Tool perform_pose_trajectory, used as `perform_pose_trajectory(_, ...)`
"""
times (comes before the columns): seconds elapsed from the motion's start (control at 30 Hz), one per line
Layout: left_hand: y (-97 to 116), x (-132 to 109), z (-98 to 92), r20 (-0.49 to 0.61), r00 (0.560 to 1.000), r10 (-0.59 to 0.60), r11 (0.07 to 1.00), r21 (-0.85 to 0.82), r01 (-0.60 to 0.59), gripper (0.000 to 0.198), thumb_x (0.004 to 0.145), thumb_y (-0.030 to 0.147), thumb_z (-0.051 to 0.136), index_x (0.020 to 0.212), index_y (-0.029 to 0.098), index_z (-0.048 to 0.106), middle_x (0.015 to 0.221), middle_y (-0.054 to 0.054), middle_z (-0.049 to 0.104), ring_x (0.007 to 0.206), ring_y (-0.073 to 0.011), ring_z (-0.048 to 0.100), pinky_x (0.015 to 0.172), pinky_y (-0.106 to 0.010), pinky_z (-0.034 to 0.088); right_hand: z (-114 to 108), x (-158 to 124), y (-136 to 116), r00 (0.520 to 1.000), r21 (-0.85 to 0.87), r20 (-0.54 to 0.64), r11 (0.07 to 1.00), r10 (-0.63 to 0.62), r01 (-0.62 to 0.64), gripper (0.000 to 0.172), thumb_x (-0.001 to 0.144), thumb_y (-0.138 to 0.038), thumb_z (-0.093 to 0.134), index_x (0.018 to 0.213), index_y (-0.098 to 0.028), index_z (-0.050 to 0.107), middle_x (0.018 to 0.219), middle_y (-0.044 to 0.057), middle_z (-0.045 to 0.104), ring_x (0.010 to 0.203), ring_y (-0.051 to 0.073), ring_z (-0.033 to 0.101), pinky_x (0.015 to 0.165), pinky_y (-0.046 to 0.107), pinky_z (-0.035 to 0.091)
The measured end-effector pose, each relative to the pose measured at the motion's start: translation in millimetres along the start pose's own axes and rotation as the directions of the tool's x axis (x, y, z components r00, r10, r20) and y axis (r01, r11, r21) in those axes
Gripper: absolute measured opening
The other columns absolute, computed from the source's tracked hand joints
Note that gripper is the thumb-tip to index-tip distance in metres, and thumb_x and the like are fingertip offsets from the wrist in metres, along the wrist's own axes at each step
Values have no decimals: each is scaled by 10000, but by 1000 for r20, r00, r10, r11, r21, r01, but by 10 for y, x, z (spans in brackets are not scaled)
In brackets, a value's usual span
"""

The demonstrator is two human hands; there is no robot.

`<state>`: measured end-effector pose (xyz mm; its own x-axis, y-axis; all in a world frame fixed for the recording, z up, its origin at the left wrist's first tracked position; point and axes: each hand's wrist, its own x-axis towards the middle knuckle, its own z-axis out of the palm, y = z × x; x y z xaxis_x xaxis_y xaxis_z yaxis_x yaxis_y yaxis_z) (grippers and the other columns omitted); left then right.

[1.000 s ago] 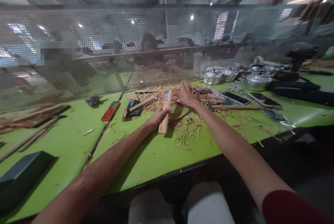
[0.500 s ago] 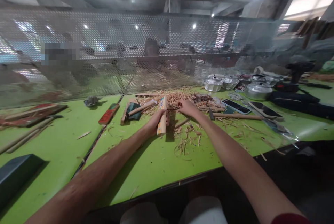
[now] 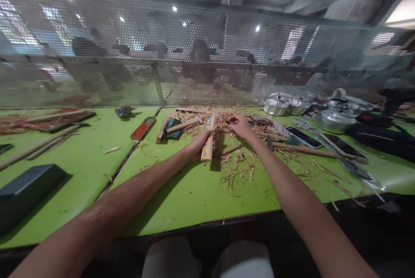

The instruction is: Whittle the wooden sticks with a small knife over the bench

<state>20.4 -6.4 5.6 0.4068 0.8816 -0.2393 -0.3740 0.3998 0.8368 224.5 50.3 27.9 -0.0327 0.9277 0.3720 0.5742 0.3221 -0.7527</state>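
Note:
My left hand [image 3: 200,142] is closed around a pale wooden block [image 3: 208,143] with a colourful printed sticker on its upper face. The block is long and tilted, its near end pointing toward me. Just right of it, my right hand [image 3: 239,126] is closed in a pinch above the wood shavings [image 3: 231,178]. What its fingertips hold, if anything, is too small to make out. Left of the block, a wooden-handled tool [image 3: 183,125] lies over a dark green piece of cloth or paper [image 3: 173,129].
A red block [image 3: 143,129] lies by the table seam. At the left are a dark green block [image 3: 30,193] and wooden sticks [image 3: 39,146]. Two phones [image 3: 304,137], a long wooden handle [image 3: 303,150] and silvery containers [image 3: 335,120] occupy the right. A perforated screen [image 3: 181,75] borders the back.
The view has turned a little left, so the table things appear farther right. My left hand keeps hold of the wooden block; my right hand stays pinched beside it.

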Motion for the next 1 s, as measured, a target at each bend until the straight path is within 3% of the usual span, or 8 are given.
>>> perform_pose_trajectory(0.1, 9, 0, 3, -12, 1000, 0, 1000, -17, 0, 267, 1004, 345, 549, 779, 205, 514, 529, 7, 545, 407, -111, 502, 425, -210, 463, -3, -48, -74, 987, 271, 134, 955, 87, -121, 163, 707, -231, 664, 848, -159, 703, 721, 19, 650, 593, 140, 530, 588, 256, 426)
perform_pose_trajectory(0.2, 8, -5, -11, -24, 1000, 10, 1000, 1, -10, 224, 962, 345, 635, 824, 202, 533, 555, 13, 569, 424, -114, 533, 437, -212, 474, -17, -88, -105, 972, 348, 223, 925, 74, -150, 192, 732, -312, 720, 845, -162, 762, 757, 50, 695, 612, 150, 546, 594, 269, 448)
perform_pose_trajectory(0.4, -15, -41, -28, 12, 996, 93, 989, 114, -94, 166, 865, 208, 713, 854, 186, 548, 570, 18, 589, 441, -117, 568, 448, -218, 473, -27, -74, -54, 957, 127, 291, 992, -15, -23, 365, 808, -474, 772, 944, -145, 854, 935, 101, 800, 826, 218, 665, 774, 316, 519)
perform_pose_trajectory(0.47, -28, -43, -24, 35, 991, 128, 983, 130, -131, 184, 830, 176, 719, 853, 191, 537, 572, 27, 587, 443, -109, 564, 459, -215, 476, -24, -58, -43, 957, 46, 285, 998, -55, 43, 341, 837, -449, 771, 947, -139, 860, 949, 100, 810, 851, 227, 685, 813, 324, 520)
perform_pose_trajectory(0.6, -48, -47, -12, 46, 983, 175, 967, 181, -181, 238, 782, 172, 727, 863, 208, 507, 571, 43, 580, 435, -106, 545, 448, -214, 458, 8, -26, -31, 979, -76, 155, 987, -130, 143, 212, 896, -310, 747, 979, -146, 853, 996, 102, 807, 921, 226, 703, 873, 324, 528)
perform_pose_trajectory(0.8, -41, -60, -10, 53, 986, 156, 967, 197, -163, 302, 748, 167, 746, 908, 217, 496, 604, 43, 593, 467, -104, 568, 463, -206, 445, 62, -30, -59, 978, -126, 110, 973, -179, 192, 193, 875, -171, 764, 1046, -157, 854, 1132, 118, 786, 1032, 224, 718, 985, 339, 541)
perform_pose_trajectory(1.0, -38, -52, -17, 65, 986, 156, 972, 164, -165, 273, 769, 170, 721, 908, 223, 492, 613, 40, 588, 467, -111, 568, 450, -210, 430, 37, -76, -110, 961, -86, 237, 982, -141, 166, 246, 955, -204, 693, 1138, -160, 850, 1200, 122, 792, 1109, 239, 728, 1041, 352, 523)
